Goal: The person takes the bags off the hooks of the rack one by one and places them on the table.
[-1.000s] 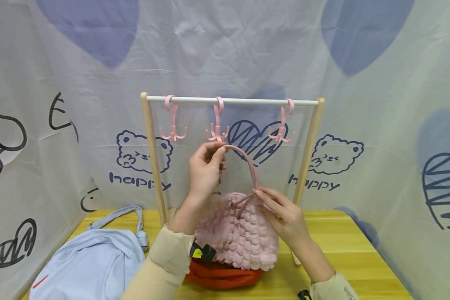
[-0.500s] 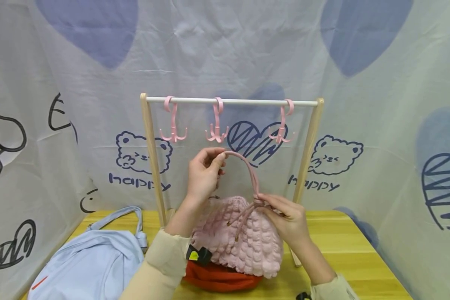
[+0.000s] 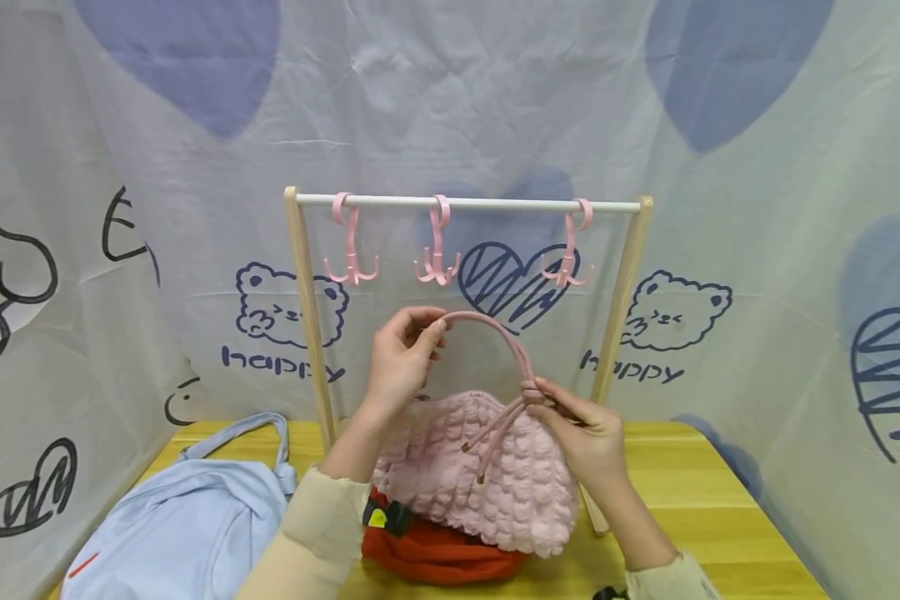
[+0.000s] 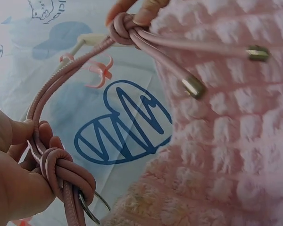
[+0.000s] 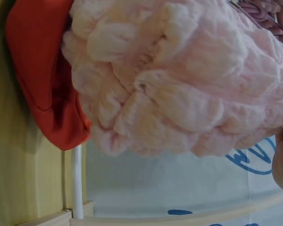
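Note:
A pink puffy handbag (image 3: 487, 475) hangs from its thin pink strap handle (image 3: 495, 325), held up by both hands. My left hand (image 3: 401, 358) pinches the handle's left side, just above a knot that shows in the left wrist view. At the other side my right hand (image 3: 585, 429) grips the handle by its knot (image 4: 122, 29), from which two cord ends with metal tips (image 4: 194, 87) dangle. Quilted puffs of the handbag (image 5: 170, 84) fill most of the right wrist view. A red bag (image 3: 450, 554) lies on the table beneath it.
Behind the hands stands a rack with a white bar (image 3: 510, 202) and wooden posts (image 3: 621, 300). Three pink hooks hang on it, the middle hook (image 3: 437, 258) above my left hand. A light blue backpack (image 3: 187, 517) lies at left on the yellow wooden table (image 3: 697, 500).
Both hands have come down a little, the left drifting left and the right moving right, so the handle arch is wider. The handbag has lowered and shows more of its front.

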### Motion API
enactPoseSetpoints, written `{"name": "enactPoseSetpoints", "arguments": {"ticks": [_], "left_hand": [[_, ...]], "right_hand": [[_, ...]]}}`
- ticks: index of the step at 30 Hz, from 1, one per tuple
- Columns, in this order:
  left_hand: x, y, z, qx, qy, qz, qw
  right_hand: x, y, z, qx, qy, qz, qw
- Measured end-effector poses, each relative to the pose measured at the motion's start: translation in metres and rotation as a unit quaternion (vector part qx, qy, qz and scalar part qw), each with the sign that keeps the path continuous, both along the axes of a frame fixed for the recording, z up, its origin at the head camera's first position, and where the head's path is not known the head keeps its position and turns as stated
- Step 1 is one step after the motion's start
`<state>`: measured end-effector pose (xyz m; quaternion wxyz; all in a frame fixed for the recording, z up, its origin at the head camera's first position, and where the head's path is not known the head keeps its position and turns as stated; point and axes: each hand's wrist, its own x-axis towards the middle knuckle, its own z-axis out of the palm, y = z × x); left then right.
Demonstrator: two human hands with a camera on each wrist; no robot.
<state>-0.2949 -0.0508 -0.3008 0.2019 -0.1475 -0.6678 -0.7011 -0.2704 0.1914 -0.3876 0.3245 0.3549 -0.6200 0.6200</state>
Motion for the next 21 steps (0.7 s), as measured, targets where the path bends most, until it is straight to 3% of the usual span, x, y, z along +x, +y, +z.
{"name": "enactPoseSetpoints", "arguments": {"ticks": [4,13,21], "left_hand": [[-0.001,-0.003,-0.004,-0.009,0.007,-0.004,0.9999],[-0.001,-0.007,-0.015,-0.025,0.012,-0.020,0.9994],[-0.001,-0.010,-0.030,-0.070,0.029,-0.034,0.9966]], "right_hand": [[0.002,0.002,0.004,-0.014,-0.016,-0.029,0.9993],[0.003,0.003,0.012,-0.051,-0.004,-0.038,0.9980],[0.002,0.002,0.016,-0.073,0.008,-0.050,0.9960]]}}
